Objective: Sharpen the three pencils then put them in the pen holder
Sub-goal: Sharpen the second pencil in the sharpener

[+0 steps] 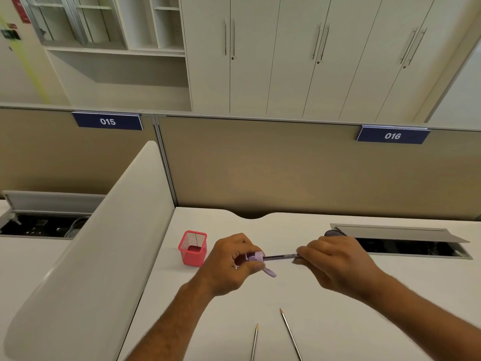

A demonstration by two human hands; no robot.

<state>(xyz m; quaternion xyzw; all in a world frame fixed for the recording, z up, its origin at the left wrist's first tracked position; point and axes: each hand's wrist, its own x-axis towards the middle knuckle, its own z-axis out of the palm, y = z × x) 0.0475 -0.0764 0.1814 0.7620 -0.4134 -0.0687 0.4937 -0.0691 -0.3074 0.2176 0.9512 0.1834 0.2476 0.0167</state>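
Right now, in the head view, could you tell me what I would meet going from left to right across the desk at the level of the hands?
Red mesh pen holder → left hand → purple sharpener → pencil being sharpened → right hand → open cable tray.

You can read two numbers. "015" in white on a blue plate (107,121), on the top edge of the left partition (39,152). "016" in white on a matching blue plate (392,135) on the right partition (286,165). Your pencil (282,256) carries small print, too blurred to read.
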